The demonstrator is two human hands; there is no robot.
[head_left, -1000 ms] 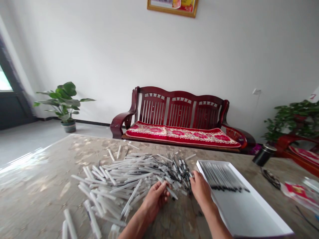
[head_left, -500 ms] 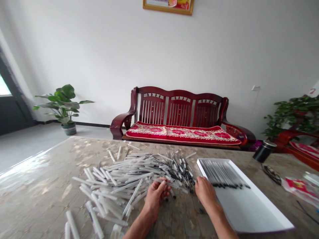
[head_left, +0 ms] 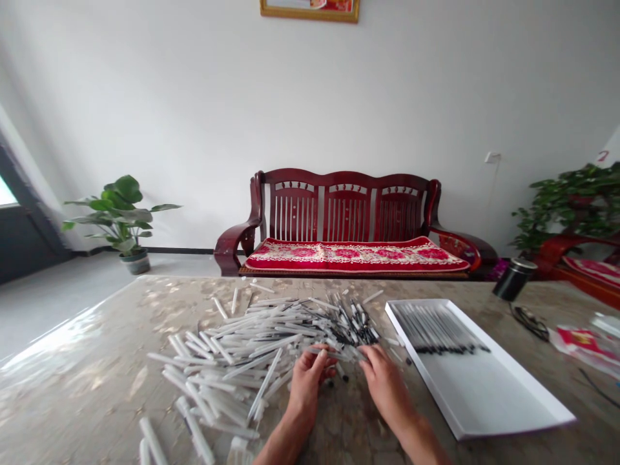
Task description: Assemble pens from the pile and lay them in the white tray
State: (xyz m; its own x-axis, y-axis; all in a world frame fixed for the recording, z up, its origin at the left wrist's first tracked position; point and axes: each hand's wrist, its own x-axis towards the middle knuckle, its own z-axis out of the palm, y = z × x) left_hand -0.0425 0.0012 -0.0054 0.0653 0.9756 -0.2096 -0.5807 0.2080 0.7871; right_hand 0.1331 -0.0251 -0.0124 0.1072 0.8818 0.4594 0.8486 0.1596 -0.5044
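Pinched between the thumb and fingers of my left hand is a translucent pen, lying roughly level. My right hand is closed at the pen's right end; whether it grips the pen itself or a small part fitted to it is hard to make out. A big heap of clear pen barrels spreads to the left of my hands. Just beyond my hands is a smaller pile of black-tipped pen pieces. On the right, a white tray holds a row of pens laid side by side, black ends toward me.
The table has a patterned cover. At its right stand a black canister, a dark cable and a red-and-clear plastic packet. Beyond the far edge is a red wooden bench; a potted plant stands left.
My right hand has moved left from the tray's near edge to meet the pen held in my left hand. My left hand keeps its pinch. The view has shifted slightly.
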